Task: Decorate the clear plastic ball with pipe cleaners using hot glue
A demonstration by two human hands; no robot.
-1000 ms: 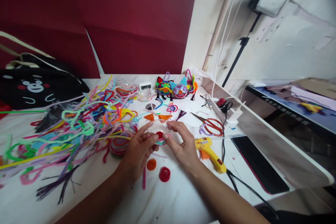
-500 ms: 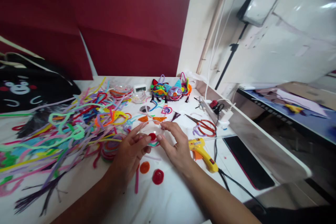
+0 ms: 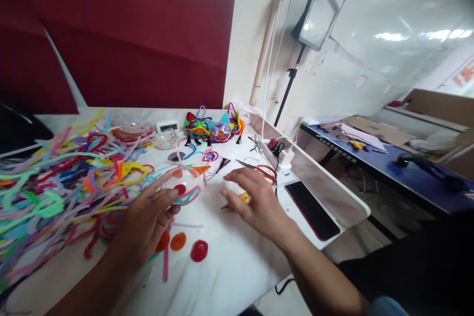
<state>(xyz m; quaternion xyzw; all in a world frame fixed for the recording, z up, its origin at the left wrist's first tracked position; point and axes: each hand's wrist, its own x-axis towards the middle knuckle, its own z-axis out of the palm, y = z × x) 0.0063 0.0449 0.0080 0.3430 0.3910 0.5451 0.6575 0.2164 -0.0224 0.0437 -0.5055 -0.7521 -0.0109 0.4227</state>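
My left hand [image 3: 150,215] is closed on a clear plastic dome [image 3: 188,177] edged with pink and teal pipe cleaner. A red coiled disc [image 3: 179,189] shows on the dome near my thumb. To the right, my right hand [image 3: 255,202] is off the dome, its thumb and fingers apart. Under it lies a yellow glue gun [image 3: 245,198], mostly hidden by the hand; its nozzle pokes out to the left. On the table below the dome are an orange coiled disc [image 3: 178,241], a red coiled disc [image 3: 199,251] and a pink pipe cleaner [image 3: 166,261].
A heap of coloured pipe cleaners [image 3: 62,182] spreads over the left side. Decorated ornaments [image 3: 221,131] stand at the back beside a small digital clock [image 3: 167,127]. Scissors [image 3: 264,173], a power strip [image 3: 276,150] and a phone [image 3: 312,210] lie right, along the raised table edge [image 3: 333,182].
My right hand has let go of the dome and moved right, over the glue gun. The dome stays in my left hand. The view has turned to the right.
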